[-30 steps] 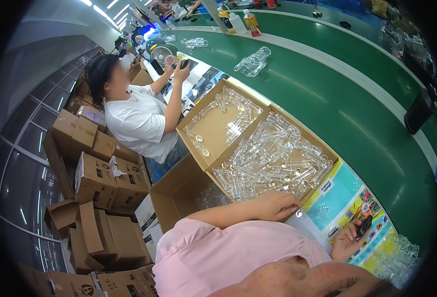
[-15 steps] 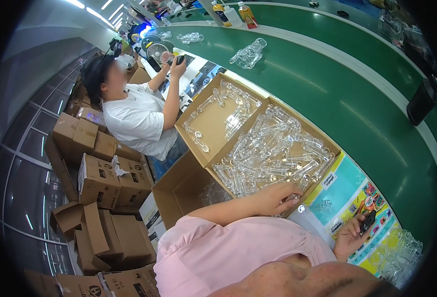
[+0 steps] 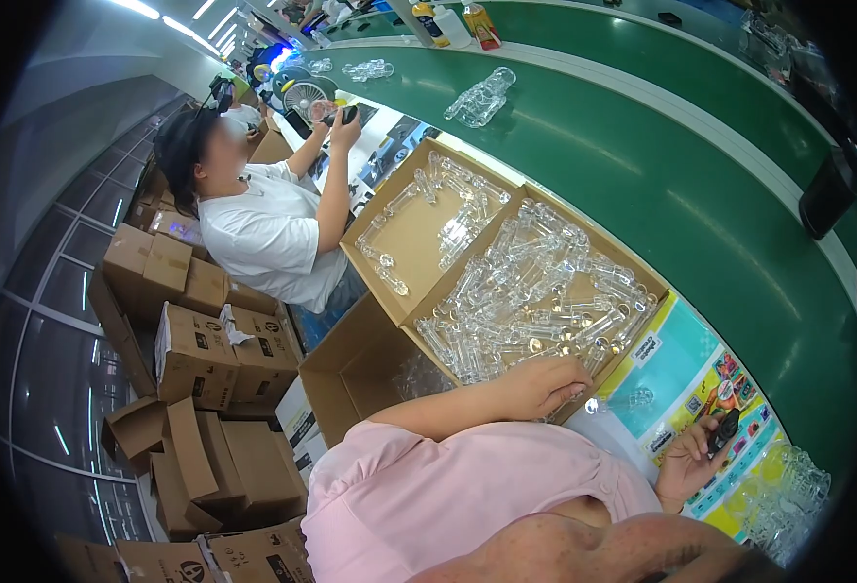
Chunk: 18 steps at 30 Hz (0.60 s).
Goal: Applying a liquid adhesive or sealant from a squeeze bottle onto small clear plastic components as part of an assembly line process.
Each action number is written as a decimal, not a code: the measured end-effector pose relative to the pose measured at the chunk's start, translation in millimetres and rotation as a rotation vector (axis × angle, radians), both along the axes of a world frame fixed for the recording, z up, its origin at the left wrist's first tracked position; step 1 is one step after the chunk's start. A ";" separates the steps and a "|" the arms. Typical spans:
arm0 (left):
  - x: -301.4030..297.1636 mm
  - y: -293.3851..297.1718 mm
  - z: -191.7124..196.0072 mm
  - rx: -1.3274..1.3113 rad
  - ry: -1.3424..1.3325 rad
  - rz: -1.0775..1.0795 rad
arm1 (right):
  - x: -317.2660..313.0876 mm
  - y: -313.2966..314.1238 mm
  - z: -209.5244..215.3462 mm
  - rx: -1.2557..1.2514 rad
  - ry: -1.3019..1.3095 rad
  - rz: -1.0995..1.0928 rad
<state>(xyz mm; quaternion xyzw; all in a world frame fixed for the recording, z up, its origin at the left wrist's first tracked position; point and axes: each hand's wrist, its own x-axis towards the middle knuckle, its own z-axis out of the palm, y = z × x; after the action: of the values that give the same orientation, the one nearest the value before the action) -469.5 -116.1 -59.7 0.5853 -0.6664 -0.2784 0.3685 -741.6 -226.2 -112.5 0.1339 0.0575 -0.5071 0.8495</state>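
Left hand (image 3: pixel 537 384) rests, fingers curled, on clear glass tubes (image 3: pixel 535 291) heaped in the cardboard box (image 3: pixel 404 248); whether it grips one, I cannot tell. Right hand (image 3: pixel 689 457) pinches a small dark object (image 3: pixel 723 430). Loose tubes could roll or crack under pressure

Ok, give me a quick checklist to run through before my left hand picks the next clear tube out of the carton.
1. Left hand at the near edge of the cardboard carton: ok.
2. Clear tubes in reach; the right compartment is piled full: ok.
3. Left fingers closed on a tube: cannot tell, they curl over the pile.
4. Right hand free: not ok, it holds a small dark object.
5. Printed sheet beside the carton lies flat, one small clear piece on it: ok.
6. The co-worker in white on the left is apart from the carton: ok.
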 end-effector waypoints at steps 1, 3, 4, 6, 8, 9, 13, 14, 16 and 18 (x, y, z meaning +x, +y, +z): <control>0.3 -0.2 -0.1 -0.003 -0.010 0.001 | 0.1 -0.6 -0.7 -0.001 0.000 0.000; 1.5 -1.4 0.8 -0.009 -0.021 0.003 | 0.1 -2.3 -2.6 0.001 0.010 0.005; 1.8 -2.0 1.8 0.000 -0.011 -0.003 | 0.4 -2.5 -2.0 -0.001 0.010 0.005; 3.1 -3.6 3.6 0.003 -0.003 -0.006 | 2.2 -3.8 0.3 0.009 -0.012 0.003; 3.3 -2.9 3.1 0.013 -0.019 0.001 | 1.8 -4.7 -1.2 0.008 -0.002 0.006; 3.5 -2.5 2.4 0.003 -0.024 0.006 | 1.6 -5.2 -1.8 0.010 0.010 0.007; 2.7 0.3 4.9 0.039 -0.036 0.025 | -1.7 -3.7 -1.1 -0.012 0.011 0.019; 2.7 3.8 7.5 0.100 -0.029 0.053 | -0.3 -4.3 1.5 -0.041 0.001 0.039; 4.2 6.1 -0.9 -0.037 -0.009 0.067 | -2.1 -2.9 2.8 -0.049 0.004 0.055; 3.8 7.4 3.0 -0.048 -0.018 0.068 | -5.1 -3.6 -11.6 -0.098 -0.021 0.069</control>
<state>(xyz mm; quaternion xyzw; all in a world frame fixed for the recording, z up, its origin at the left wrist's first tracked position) -465.8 -108.6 -56.7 0.6010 -0.6560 -0.2443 0.3856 -746.7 -229.8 -124.1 0.0954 0.0285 -0.4781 0.8726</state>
